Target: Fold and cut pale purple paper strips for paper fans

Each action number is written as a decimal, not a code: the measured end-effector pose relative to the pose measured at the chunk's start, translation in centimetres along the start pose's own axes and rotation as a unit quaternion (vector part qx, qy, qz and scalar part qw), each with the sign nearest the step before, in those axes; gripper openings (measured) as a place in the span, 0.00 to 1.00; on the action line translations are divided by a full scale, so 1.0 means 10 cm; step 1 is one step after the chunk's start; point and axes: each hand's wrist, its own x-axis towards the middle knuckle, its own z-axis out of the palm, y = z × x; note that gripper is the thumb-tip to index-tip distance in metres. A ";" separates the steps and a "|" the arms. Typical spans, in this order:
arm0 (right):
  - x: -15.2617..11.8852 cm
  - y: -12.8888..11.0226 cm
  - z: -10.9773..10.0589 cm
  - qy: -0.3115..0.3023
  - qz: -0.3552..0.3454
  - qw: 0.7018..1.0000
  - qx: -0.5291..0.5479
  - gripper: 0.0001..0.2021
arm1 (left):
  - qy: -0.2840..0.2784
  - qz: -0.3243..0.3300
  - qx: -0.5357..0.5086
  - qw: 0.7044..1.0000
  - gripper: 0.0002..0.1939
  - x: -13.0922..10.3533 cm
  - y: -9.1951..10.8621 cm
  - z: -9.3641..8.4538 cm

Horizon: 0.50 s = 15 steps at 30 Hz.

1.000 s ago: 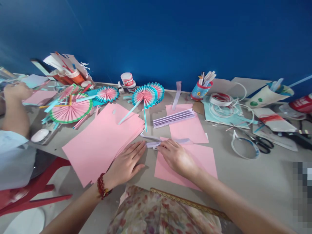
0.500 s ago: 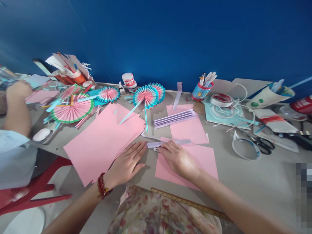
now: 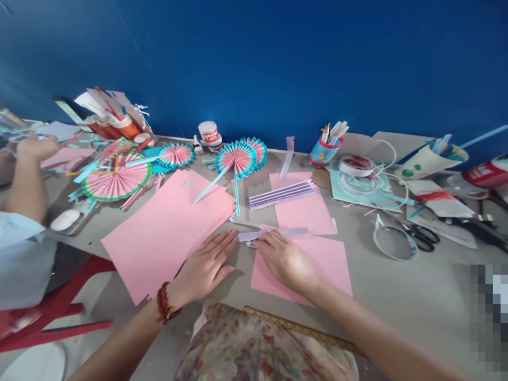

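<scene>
My left hand [image 3: 208, 264] lies flat on the table with its fingers stretched out, the fingertips beside the left end of a narrow folded purple paper strip [image 3: 246, 236]. Over that strip my right hand [image 3: 283, 260] is closed, its fingers curled down. A small whitish object [image 3: 251, 244] pokes out by its fingertips; its kind is too small to tell. Under my right hand lies a pink paper sheet [image 3: 327, 264]. Farther back, a pleated purple paper [image 3: 281, 194] rests on another pink sheet [image 3: 305, 214].
A stack of pink paper [image 3: 166, 222] lies to the left, with pleated paper fans [image 3: 236, 157] behind. Glue jars [image 3: 209, 132], a pen cup [image 3: 326, 150], tape [image 3: 359, 165] and scissors [image 3: 424, 236] stand or lie around. Another person's hand [image 3: 37, 147] is at the far left.
The view has shifted slightly. My hands stay almost in place at the purple strip. The other person's hand at far left has moved a little to the right.
</scene>
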 end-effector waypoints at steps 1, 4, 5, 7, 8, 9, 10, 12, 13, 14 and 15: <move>0.01 -0.01 0.00 -0.002 0.002 1.000 0.001 0.13 | 0.000 -0.001 -0.002 1.000 0.33 0.00 0.00 0.00; 0.03 -0.02 0.00 -0.006 0.002 1.000 -0.004 0.13 | 0.003 -0.008 -0.012 1.000 0.32 0.00 -0.03 -0.02; 0.03 -0.03 0.00 -0.005 0.002 1.000 -0.007 0.13 | 0.004 -0.014 -0.012 1.000 0.32 0.00 -0.04 -0.02; 0.03 -0.03 0.00 -0.002 0.000 1.000 -0.011 0.13 | 0.010 -0.024 -0.004 1.000 0.32 -0.01 -0.07 -0.01; 0.03 -0.03 0.00 -0.001 0.000 1.000 -0.011 0.13 | 0.014 -0.026 0.004 1.000 0.32 -0.02 -0.08 -0.01; 0.03 -0.03 0.00 0.000 0.000 1.000 -0.012 0.13 | 0.016 -0.026 0.013 0.999 0.32 -0.02 -0.09 0.00; 0.03 -0.03 -0.01 0.000 0.001 1.000 -0.011 0.13 | 0.018 -0.024 0.022 0.999 0.32 -0.03 -0.09 0.00; 0.03 -0.04 -0.01 0.000 0.003 1.000 -0.011 0.13 | 0.016 -0.020 0.035 0.999 0.33 -0.04 -0.09 0.01; 0.04 -0.04 -0.01 0.000 0.004 1.000 -0.012 0.13 | 0.012 -0.020 0.041 0.999 0.33 -0.04 -0.09 0.02; 0.04 -0.04 -0.02 0.000 0.004 1.000 -0.013 0.13 | 0.009 -0.019 0.045 0.999 0.33 -0.04 -0.09 0.02; 0.04 -0.04 -0.02 0.001 0.002 1.000 -0.014 0.13 | 0.005 -0.018 0.049 0.999 0.34 -0.04 -0.08 0.02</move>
